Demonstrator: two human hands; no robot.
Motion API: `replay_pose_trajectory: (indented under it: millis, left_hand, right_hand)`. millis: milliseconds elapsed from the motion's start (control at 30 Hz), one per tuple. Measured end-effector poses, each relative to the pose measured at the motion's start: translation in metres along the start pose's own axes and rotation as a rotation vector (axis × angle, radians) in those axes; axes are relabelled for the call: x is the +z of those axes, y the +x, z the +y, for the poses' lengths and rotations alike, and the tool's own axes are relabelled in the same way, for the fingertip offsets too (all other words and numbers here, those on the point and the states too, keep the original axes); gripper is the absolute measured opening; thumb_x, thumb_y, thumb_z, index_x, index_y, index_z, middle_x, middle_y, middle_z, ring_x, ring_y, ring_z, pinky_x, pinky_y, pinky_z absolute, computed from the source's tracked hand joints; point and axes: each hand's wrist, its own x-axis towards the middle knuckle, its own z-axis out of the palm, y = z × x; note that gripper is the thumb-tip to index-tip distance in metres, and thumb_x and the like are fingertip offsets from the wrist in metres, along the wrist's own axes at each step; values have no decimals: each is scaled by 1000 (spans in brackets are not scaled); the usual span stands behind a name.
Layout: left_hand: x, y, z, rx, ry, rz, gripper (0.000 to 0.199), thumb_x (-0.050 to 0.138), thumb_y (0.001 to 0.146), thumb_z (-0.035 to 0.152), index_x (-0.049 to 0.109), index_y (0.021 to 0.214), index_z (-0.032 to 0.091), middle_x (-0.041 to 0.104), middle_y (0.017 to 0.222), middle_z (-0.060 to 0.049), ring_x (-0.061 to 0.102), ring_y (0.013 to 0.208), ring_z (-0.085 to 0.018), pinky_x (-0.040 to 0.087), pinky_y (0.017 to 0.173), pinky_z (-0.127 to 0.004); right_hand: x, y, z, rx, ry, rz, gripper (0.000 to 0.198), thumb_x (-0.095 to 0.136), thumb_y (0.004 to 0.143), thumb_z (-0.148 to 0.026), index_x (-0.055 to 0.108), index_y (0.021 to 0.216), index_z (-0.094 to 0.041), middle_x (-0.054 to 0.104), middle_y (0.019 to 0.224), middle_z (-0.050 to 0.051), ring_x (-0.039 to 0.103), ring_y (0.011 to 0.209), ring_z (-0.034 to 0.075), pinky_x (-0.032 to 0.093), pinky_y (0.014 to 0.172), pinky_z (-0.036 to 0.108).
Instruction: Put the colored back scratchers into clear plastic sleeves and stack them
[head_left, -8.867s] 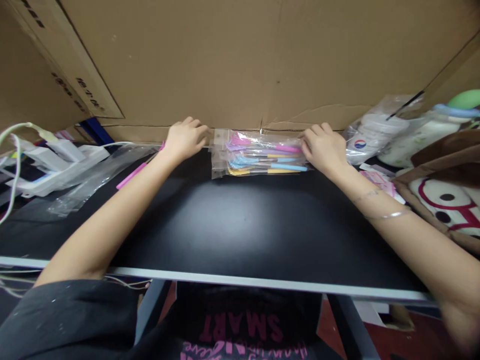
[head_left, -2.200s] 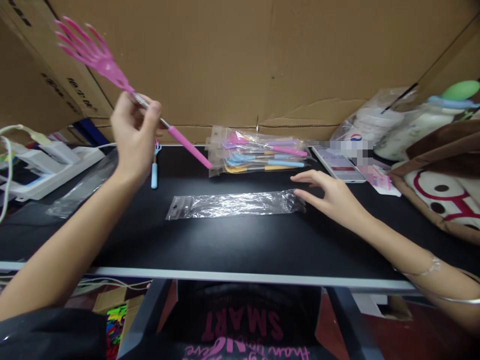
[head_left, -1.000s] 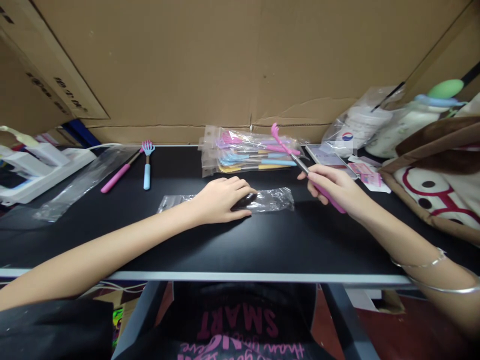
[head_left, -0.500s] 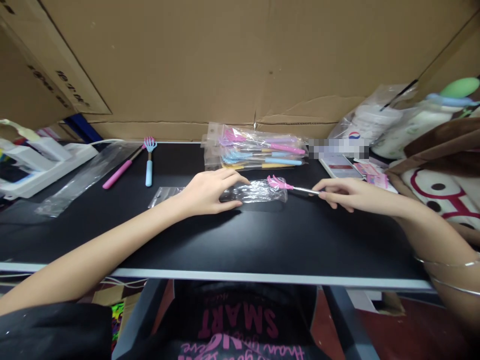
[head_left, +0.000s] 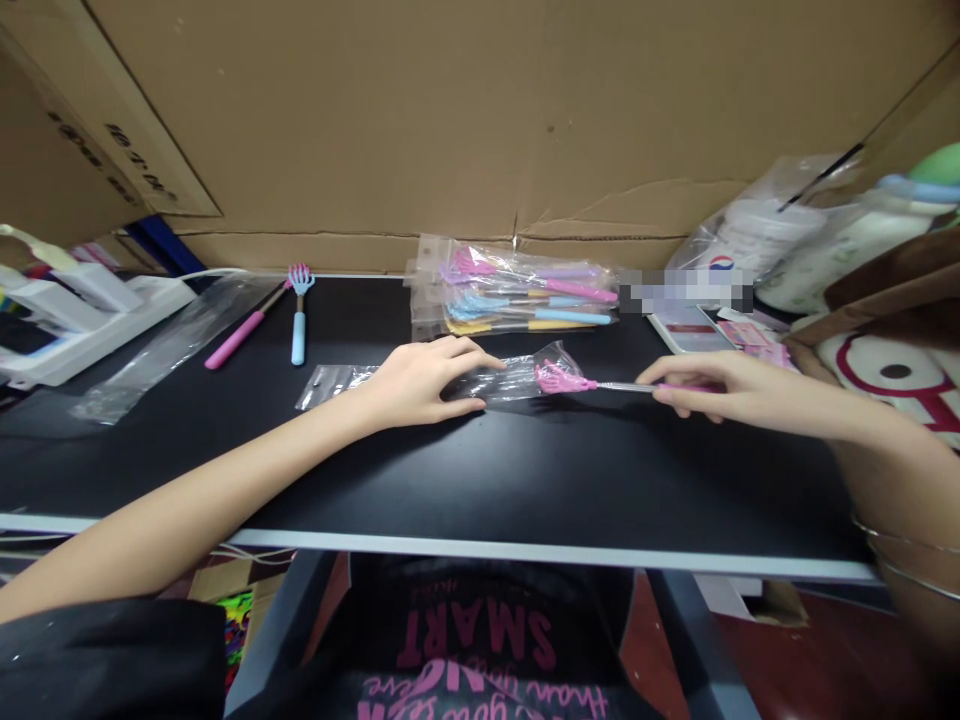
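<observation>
A clear plastic bag [head_left: 501, 380] lies flat on the black table, under my left hand [head_left: 431, 383]. That hand rests on the bag with thumb and fingers apart. My right hand [head_left: 701, 385] pinches a pink back scratcher [head_left: 630, 386] by its handle, most of which the fingers hide. The scratcher's claw head points left and sits at the bag's right end, apparently inside its mouth. Behind the bag is a stack of bagged back scratchers [head_left: 517, 290] in pink, purple, blue and yellow.
On the left lie a loose blue back scratcher [head_left: 298, 335], a pink one [head_left: 236, 338] and another clear bag [head_left: 180, 330]. A white power strip [head_left: 97, 335] stands at the left edge. To the right are a phone [head_left: 686, 330] and a bagged cup [head_left: 757, 245]. Cardboard [head_left: 375, 120] walls the back.
The bag's right end has lifted and spread around the claw head. My right hand and the scratcher have shifted slightly right. My left hand stays on the bag.
</observation>
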Motion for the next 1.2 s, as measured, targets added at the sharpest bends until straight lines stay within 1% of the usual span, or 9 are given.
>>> replay_pose_trajectory:
  millis: [233, 367, 633, 800, 867, 967, 1033, 1067, 1200]
  left_hand:
    - [2, 1, 4, 24, -23, -6, 44, 61, 97, 40, 58, 139, 27, 65, 134, -5, 63, 120, -21, 51, 87, -28]
    - [3, 3, 8, 39, -26, 3, 45, 61, 98, 39, 57, 141, 29, 66, 134, -4, 63, 120, -20, 51, 87, -28]
    - [5, 4, 14, 119, -21, 133, 40, 63, 98, 36, 61, 138, 28, 70, 128, -2, 65, 112, -19, 52, 82, -26]
    - [5, 6, 22, 182, -37, 184, 39, 61, 100, 37, 62, 138, 25, 72, 125, -2, 65, 105, -17, 52, 84, -26]
    - [3, 5, 24, 187, -21, 172, 43, 62, 100, 39, 60, 140, 24, 71, 129, -4, 65, 108, -18, 52, 87, -28]
    - [-5, 3, 23, 168, 31, 131, 63, 72, 91, 47, 53, 146, 22, 65, 138, -8, 62, 120, -25, 51, 97, -36]
    - [-12, 0, 20, 132, 71, 93, 75, 78, 85, 47, 49, 149, 21, 62, 141, -11, 60, 125, -29, 50, 100, -40]
    - [-15, -1, 17, 110, 89, 75, 76, 79, 84, 44, 48, 150, 21, 62, 141, -11, 60, 125, -30, 50, 100, -41]
    - [-21, -4, 8, 46, 143, 63, 63, 73, 86, 29, 53, 145, 21, 69, 131, -10, 66, 118, -27, 53, 93, -35]
  right_hand:
    - [9, 6, -12, -56, -55, -49, 53, 56, 91, -67, 73, 109, -20, 68, 70, 4, 59, 57, 16, 43, 56, 30]
    - [18, 11, -17, -105, -53, -33, 51, 56, 92, -65, 73, 109, -20, 70, 71, 3, 58, 58, 16, 42, 57, 29]
    - [38, 23, -28, -208, -4, 31, 39, 57, 94, -55, 70, 104, -20, 75, 76, 4, 65, 67, 18, 44, 65, 28]
    - [47, 25, -35, -228, 56, 94, 32, 62, 91, -51, 65, 103, -21, 72, 68, 0, 64, 61, 17, 43, 62, 27]
    - [49, 25, -36, -223, 65, 111, 32, 64, 89, -50, 64, 101, -21, 69, 66, -1, 61, 59, 16, 42, 61, 27]
    - [49, 25, -34, -205, 64, 118, 33, 66, 87, -52, 62, 99, -21, 63, 63, -3, 56, 57, 15, 40, 58, 27]
    - [48, 25, -31, -197, 81, 101, 33, 67, 86, -51, 62, 98, -22, 63, 67, -2, 56, 60, 15, 42, 60, 28]
    - [47, 25, -30, -196, 100, 86, 32, 68, 86, -51, 61, 98, -22, 65, 71, -1, 59, 64, 16, 44, 63, 29]
    - [41, 26, -25, -177, 218, 11, 37, 75, 81, -49, 61, 102, -22, 71, 91, 5, 69, 84, 21, 52, 76, 34]
